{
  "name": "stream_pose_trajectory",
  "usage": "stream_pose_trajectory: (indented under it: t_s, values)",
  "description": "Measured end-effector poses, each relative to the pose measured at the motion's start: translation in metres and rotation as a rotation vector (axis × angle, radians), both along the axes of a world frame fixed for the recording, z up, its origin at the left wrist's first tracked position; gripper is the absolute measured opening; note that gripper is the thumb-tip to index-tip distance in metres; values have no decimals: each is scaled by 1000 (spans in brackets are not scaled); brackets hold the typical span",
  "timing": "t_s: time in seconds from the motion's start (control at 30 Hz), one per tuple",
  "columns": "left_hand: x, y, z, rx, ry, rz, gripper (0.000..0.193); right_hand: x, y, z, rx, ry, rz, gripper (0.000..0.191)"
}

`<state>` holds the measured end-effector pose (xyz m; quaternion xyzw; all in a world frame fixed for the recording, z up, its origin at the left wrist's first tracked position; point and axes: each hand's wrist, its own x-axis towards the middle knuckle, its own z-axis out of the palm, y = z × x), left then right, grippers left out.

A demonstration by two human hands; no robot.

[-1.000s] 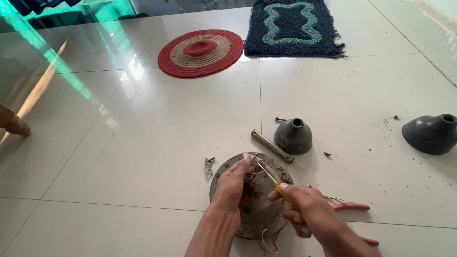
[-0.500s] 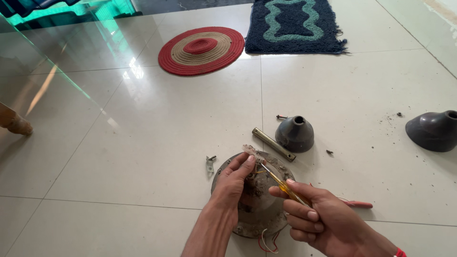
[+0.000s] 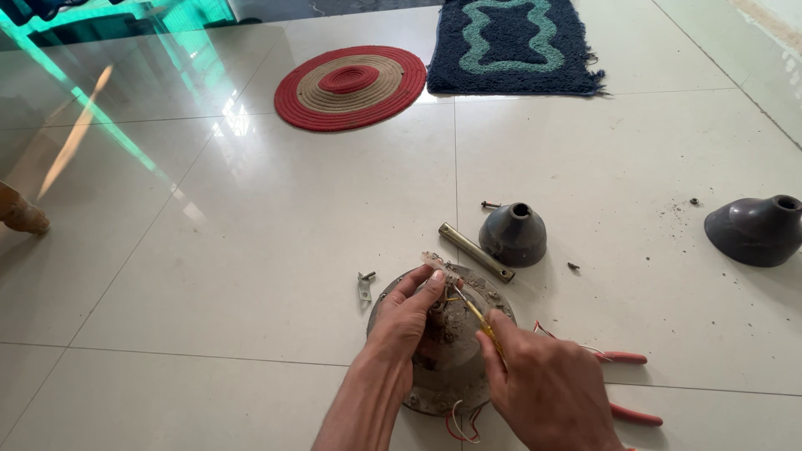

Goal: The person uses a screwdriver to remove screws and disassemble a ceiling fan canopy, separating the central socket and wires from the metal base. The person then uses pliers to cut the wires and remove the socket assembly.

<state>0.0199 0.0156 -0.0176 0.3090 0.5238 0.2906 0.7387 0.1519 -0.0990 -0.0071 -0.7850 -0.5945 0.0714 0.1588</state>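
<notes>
White tile floor; left hand gripping motor housing, right hand holding screwdriver.

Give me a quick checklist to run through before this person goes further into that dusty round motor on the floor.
1. Left hand steadying the round motor: ok.
2. Right hand gripping the yellow-handled screwdriver: ok.
3. Screwdriver tip seated at the hub: cannot tell, fingers hide it.
4. Red-handled pliers within reach beside the right hand: ok.
5. Loose bracket lying apart from the motor: ok.
6. Wires at the motor's near edge undamaged: cannot tell.
</notes>
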Motion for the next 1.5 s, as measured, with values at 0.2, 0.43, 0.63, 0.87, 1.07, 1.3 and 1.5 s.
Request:
stream_pose_trajectory:
  t_s: [0.2, 0.43, 0.63, 0.87, 1.07, 1.3, 1.5]
  values:
    - [5, -7, -1, -5, 60, 18, 42, 19, 18, 16, -161, 550, -350, 57]
    - [6, -10, 2, -8, 98, 44, 42, 15, 12, 18, -78, 582, -223, 40]
    - [9, -7, -3, 50, 22, 83, 42, 11, 7, 19, 324, 342, 64, 20]
    - [12, -8, -9, 69, 42, 80, 36, 15, 13, 21, 59, 485, -249, 30]
    - [15, -8, -12, 84, 32, 93, 38, 17, 11, 23, 123, 554, -174, 25]
    - [14, -11, -5, 117, 107, 41, 39, 19, 10, 12, 197, 623, -207, 23]
    - [12, -10, 0, 40, 139, 47, 43, 27, 18, 5, -43, 571, -279, 47]
